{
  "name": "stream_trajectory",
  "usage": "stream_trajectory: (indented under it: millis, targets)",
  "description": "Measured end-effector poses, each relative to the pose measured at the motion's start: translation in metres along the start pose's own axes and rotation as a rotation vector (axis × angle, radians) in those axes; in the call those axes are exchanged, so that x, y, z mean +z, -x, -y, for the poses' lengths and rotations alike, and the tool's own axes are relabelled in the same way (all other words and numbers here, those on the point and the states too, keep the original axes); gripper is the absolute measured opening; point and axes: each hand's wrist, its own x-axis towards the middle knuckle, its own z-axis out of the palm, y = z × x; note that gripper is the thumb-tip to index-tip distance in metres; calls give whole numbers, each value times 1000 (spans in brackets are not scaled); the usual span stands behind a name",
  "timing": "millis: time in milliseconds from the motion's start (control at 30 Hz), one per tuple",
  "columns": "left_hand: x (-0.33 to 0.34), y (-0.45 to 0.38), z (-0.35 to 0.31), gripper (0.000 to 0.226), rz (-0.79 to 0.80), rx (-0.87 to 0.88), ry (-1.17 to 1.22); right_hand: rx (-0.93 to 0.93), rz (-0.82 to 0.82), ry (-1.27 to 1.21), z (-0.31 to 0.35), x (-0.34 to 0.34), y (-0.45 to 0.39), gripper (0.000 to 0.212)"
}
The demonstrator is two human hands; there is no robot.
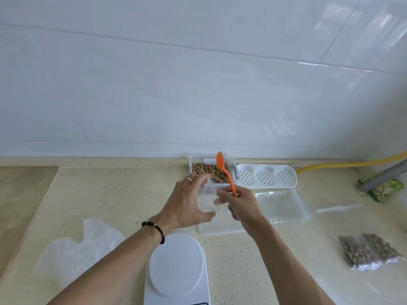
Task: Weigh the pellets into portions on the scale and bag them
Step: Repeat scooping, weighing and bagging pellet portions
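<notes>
Two filled bags (370, 252) lie right of the scale (176, 265), whose plate sits bare; pellets (209, 170) remain in the tub beyond it. The left hand (187, 203) and right hand (240, 205) pinch an empty bag (209, 201) open, the right also gripping the spoon (226, 175); more portions likely remain.

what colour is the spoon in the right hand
Orange, all over. The spoon sticks up from the right hand, seen in the head view.
</notes>
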Motion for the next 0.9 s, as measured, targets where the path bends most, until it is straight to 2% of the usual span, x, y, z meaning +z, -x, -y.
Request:
stream_trajectory:
  millis: [100, 133, 200, 300, 433, 533, 633, 700, 767, 833, 900]
  targets:
    - [1, -9, 15, 100, 9, -36, -178, -118, -240, 142, 4, -1, -11, 17]
    - [2, -13, 19, 102, 11, -54, -227, -142, -250, 138, 7, -2, -15, 19]
    - [5, -20, 25, 104, 15, -91, -275, -152, -120, 135, 14, 2, -19, 22]
    - [7, -31, 30, 101, 17, -154, -248, -96, 49, 215, 18, 13, -23, 15]
    - [5, -33, 36, 75, 35, -189, -244, -52, 100, 290, 15, 22, -32, 14]
    - [5, -29, 41, 93, 81, -237, -185, -89, 100, 333, 13, 30, -36, 20]
    - [2, -26, 43, 101, 57, -315, -67, -86, 148, 192, 5, 33, -36, 24]
    - [0, -23, 44, 93, 15, -331, -4, -39, 247, -24, 0, 34, -36, 26]
    - [-1, -19, 47, 88, -12, -313, 15, -1, 295, -129, -1, 33, -35, 24]
    - [0, -17, 51, 87, 0, -313, 23, 22, 238, -162, 3, 32, -35, 16]
    - [1, -15, 54, 89, 17, -334, 30, 33, 104, -165, 7, 29, -38, 24]
